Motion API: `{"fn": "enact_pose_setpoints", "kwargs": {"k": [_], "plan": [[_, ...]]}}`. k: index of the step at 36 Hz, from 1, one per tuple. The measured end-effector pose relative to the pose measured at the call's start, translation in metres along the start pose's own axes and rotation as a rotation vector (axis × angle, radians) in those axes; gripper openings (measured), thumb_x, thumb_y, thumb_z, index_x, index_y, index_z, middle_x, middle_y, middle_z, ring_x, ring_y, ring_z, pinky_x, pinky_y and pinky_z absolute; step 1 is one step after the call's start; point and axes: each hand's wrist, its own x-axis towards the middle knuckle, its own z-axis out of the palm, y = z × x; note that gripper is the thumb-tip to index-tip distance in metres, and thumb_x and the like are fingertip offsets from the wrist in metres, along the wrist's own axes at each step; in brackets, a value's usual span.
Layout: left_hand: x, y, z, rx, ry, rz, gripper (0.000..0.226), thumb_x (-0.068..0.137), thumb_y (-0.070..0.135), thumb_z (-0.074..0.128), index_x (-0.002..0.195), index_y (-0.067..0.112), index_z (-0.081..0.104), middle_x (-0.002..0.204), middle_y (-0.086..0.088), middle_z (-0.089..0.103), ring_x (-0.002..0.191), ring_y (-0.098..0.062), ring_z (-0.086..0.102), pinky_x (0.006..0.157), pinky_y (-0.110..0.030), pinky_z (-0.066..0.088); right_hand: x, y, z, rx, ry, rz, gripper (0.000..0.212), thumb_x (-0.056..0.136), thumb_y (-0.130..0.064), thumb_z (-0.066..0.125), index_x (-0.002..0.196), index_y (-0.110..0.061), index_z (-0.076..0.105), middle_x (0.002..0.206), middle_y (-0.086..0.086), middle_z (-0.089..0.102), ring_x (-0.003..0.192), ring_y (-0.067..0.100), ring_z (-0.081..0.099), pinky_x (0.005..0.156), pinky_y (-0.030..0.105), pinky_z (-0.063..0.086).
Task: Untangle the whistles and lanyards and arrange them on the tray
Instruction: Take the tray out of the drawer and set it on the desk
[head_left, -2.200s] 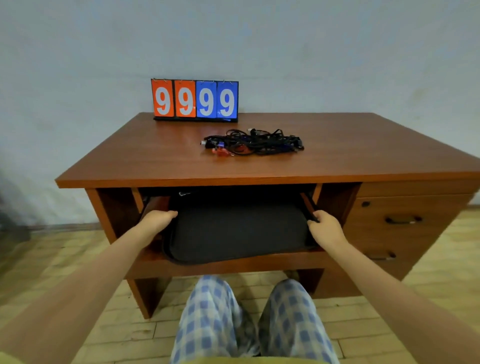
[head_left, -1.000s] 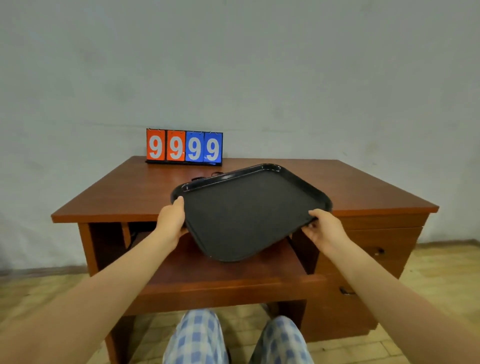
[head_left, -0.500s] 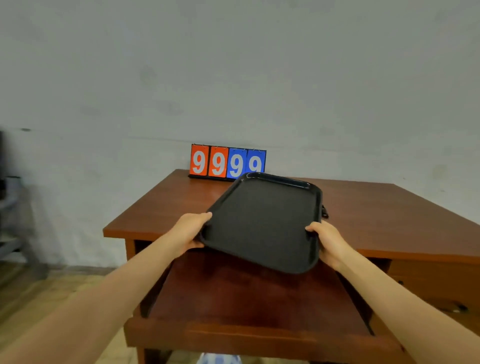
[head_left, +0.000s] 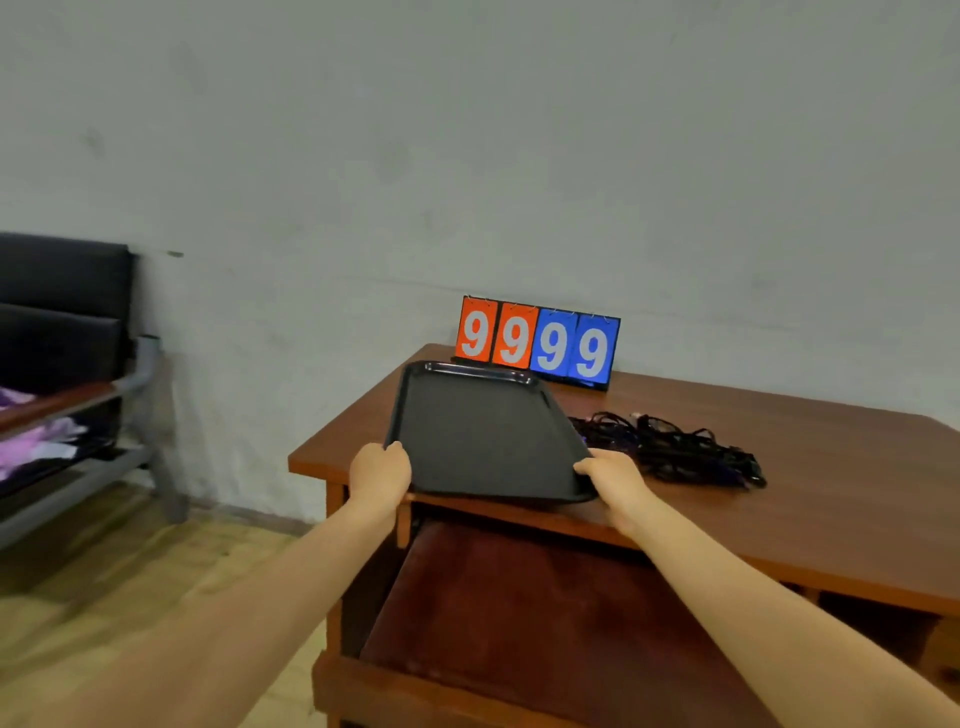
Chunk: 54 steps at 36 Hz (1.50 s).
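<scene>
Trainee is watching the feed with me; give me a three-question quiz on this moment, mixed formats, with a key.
1. True or false: both hands grip the black tray.
2. Multiple choice: the tangle of lanyards lies A) on the tray, B) on the desk to the tray's right, C) in the pull-out shelf.
3. Fill in: behind the tray stands a scoreboard reading ____.

Key: 1 true, left hand and right hand each grip a near corner. 2 B. 3 9999.

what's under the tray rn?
The tray, gripped by left hand and right hand, covers the desk top's left part; anything beneath is hidden. Lanyards lie beside it.
</scene>
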Motion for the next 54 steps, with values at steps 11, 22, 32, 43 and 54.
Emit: {"fn": "enact_pose_setpoints", "kwargs": {"k": [11, 22, 32, 43, 54], "plan": [[0.023, -0.017, -0.014, 0.117, 0.050, 0.014, 0.039, 0.101, 0.016, 0.034, 0.133, 0.000, 0.046, 0.131, -0.016, 0.053, 0.096, -0.027, 0.058, 0.068, -0.034, 0.056, 0.035, 0.025, 0.027, -0.609, -0.030, -0.212, 0.027, 0.091, -0.024, 0.058, 0.114, -0.023, 0.071, 0.113, -0.001, 0.070, 0.111, 0.022, 0.059, 0.083, 0.028, 0.046], [0.061, -0.020, -0.013, 0.536, 0.028, 0.092, 0.031, 0.097, 0.015, 0.039, 0.111, 0.001, 0.063, 0.097, -0.013, 0.060, 0.075, -0.020, 0.053, 0.060, -0.027, 0.039, 0.060, 0.036, 0.018, -0.833, -0.020, -0.333, 0.021, 0.091, -0.040, 0.057, 0.105, -0.032, 0.071, 0.084, -0.003, 0.049, 0.098, 0.025, 0.051, 0.083, 0.037, 0.042], [0.096, -0.006, 0.016, 0.824, 0.036, 0.232, 0.022, 0.093, 0.027, 0.050, 0.086, 0.019, 0.069, 0.071, -0.001, 0.063, 0.062, -0.018, 0.058, 0.047, -0.024, 0.038, 0.068, 0.052, 0.013, -0.719, 0.183, -0.264, 0.038, 0.081, -0.037, 0.056, 0.101, -0.010, 0.073, 0.099, 0.011, 0.063, 0.103, 0.032, 0.056, 0.074, 0.031, 0.044], [0.125, -0.009, 0.040, 0.849, 0.041, 0.304, 0.022, 0.093, 0.038, 0.048, 0.093, 0.036, 0.070, 0.077, 0.011, 0.066, 0.071, -0.012, 0.060, 0.061, -0.024, 0.050, 0.084, 0.047, -0.002, -0.801, 0.227, -0.219, 0.048, 0.086, -0.048, 0.059, 0.123, -0.019, 0.065, 0.107, 0.000, 0.057, 0.111, 0.022, 0.053, 0.096, 0.038, 0.043], [0.117, -0.018, 0.036, 0.858, -0.153, 0.461, 0.031, 0.097, 0.043, 0.043, 0.113, 0.031, 0.067, 0.094, 0.008, 0.069, 0.085, -0.012, 0.062, 0.073, -0.029, 0.050, 0.075, 0.054, -0.005, -0.664, 0.318, -0.159, 0.045, 0.081, -0.032, 0.056, 0.120, -0.013, 0.068, 0.099, 0.010, 0.068, 0.097, 0.030, 0.061, 0.079, 0.036, 0.053]]}}
